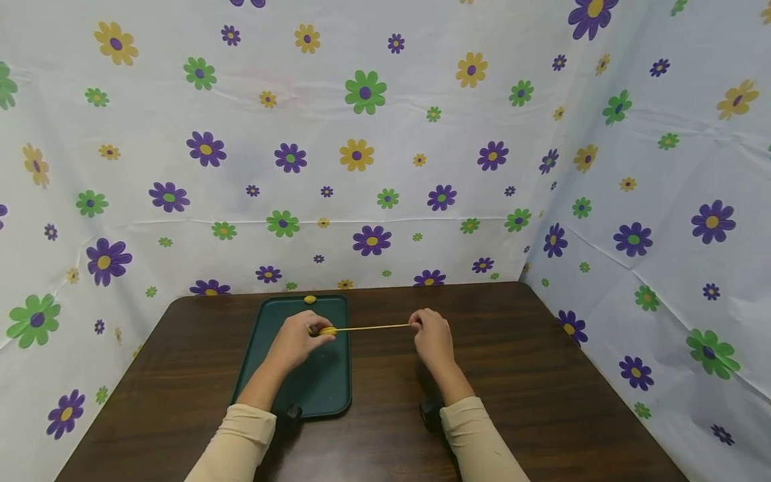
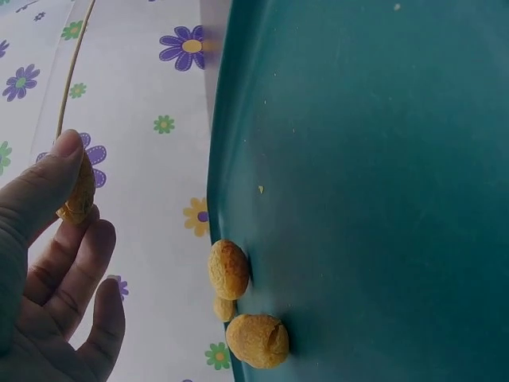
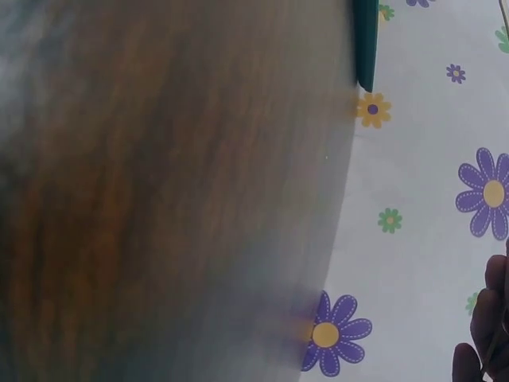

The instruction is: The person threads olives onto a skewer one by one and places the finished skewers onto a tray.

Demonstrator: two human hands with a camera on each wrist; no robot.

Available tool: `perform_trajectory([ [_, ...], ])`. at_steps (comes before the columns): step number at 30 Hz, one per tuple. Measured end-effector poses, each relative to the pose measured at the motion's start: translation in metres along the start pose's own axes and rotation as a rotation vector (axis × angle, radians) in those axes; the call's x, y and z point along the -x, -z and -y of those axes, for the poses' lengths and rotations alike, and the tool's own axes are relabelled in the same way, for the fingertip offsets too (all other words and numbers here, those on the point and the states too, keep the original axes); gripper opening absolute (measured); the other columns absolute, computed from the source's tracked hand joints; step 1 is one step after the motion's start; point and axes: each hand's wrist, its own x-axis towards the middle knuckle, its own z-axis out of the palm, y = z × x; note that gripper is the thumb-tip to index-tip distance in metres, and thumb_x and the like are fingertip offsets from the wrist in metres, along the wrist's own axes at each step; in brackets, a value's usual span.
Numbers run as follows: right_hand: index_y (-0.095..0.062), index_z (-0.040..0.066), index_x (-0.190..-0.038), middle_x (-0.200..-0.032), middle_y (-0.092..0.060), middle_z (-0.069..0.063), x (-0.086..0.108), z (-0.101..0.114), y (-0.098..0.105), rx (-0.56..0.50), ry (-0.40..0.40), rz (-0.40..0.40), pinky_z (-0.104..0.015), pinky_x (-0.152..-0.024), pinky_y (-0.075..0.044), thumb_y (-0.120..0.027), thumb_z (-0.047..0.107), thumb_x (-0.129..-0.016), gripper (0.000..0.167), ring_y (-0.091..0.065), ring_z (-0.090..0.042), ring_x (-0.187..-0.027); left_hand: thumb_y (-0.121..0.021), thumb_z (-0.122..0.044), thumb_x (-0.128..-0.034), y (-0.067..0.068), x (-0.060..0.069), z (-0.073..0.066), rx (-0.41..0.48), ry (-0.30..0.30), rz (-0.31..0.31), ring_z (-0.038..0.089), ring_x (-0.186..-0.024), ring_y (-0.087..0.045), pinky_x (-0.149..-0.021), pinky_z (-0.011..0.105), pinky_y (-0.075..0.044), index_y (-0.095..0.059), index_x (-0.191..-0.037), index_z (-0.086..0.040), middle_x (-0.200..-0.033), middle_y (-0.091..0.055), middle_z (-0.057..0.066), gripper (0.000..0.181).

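Observation:
In the head view, the left hand pinches a yellow-brown wrinkled piece above the green tray. A thin yellow stick runs from that piece across to the right hand, whose fingertips pinch its other end. The left wrist view shows the piece between thumb and fingers of the left hand, the thin stick rising from it. At the right edge of the right wrist view, only some dark fingers of the right hand show.
The green tray lies on a dark wooden table. Inside it, at the edge, rest several similar pieces, one near another. Flower-patterned cloth hangs behind and at the right.

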Motion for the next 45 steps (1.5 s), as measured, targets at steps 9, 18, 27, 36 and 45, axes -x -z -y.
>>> perform_trajectory([
  [9,-0.068,0.01,-0.083,-0.087,-0.066,-0.003,-0.004,0.0,-0.003,-0.034,0.013,0.011,-0.046,-0.085,-0.05,-0.072,-0.002,-0.09,0.015,-0.064,-0.027,-0.088,-0.086,-0.022,-0.0827,0.003,0.001,0.005,-0.027,0.024,0.0,0.015,-0.079,-0.058,-0.073,0.032,-0.053,-0.078,-0.096,-0.014,-0.087,-0.064,-0.004,0.017],
  [18,-0.066,0.01,-0.079,-0.087,-0.065,-0.004,-0.007,0.006,-0.003,-0.019,0.005,-0.004,-0.045,-0.079,-0.049,-0.073,-0.006,-0.087,0.019,-0.06,-0.027,-0.089,-0.086,-0.021,-0.082,0.008,0.0,0.002,-0.046,0.017,0.0,0.017,-0.08,-0.06,-0.073,0.035,-0.054,-0.079,-0.094,-0.014,-0.085,-0.065,-0.004,0.016],
  [27,-0.066,0.01,-0.078,-0.084,-0.065,-0.002,-0.004,0.013,-0.006,0.007,0.003,-0.005,-0.043,-0.076,-0.049,-0.075,-0.009,-0.084,0.022,-0.06,-0.025,-0.086,-0.088,-0.023,-0.0797,0.009,0.002,0.003,-0.094,0.022,0.004,0.014,-0.077,-0.058,-0.072,0.034,-0.052,-0.08,-0.093,-0.015,-0.083,-0.066,-0.006,0.017],
  [36,-0.068,0.009,-0.081,-0.087,-0.066,-0.007,-0.001,0.014,-0.008,0.014,0.001,0.041,-0.041,-0.078,-0.048,-0.071,-0.005,-0.088,0.016,-0.059,-0.024,-0.087,-0.089,-0.024,-0.077,0.01,0.004,0.004,-0.134,-0.031,-0.014,0.01,-0.074,-0.058,-0.068,0.033,-0.051,-0.08,-0.091,-0.017,-0.081,-0.066,-0.009,0.019],
  [45,-0.068,0.01,-0.08,-0.085,-0.066,-0.004,0.0,0.018,-0.012,0.025,0.015,0.034,-0.041,-0.077,-0.049,-0.073,-0.008,-0.085,0.02,-0.059,-0.023,-0.084,-0.088,-0.023,-0.0776,0.011,0.005,0.006,-0.154,-0.023,0.013,0.008,-0.072,-0.059,-0.067,0.033,-0.052,-0.08,-0.093,-0.015,-0.081,-0.068,-0.007,0.019],
])
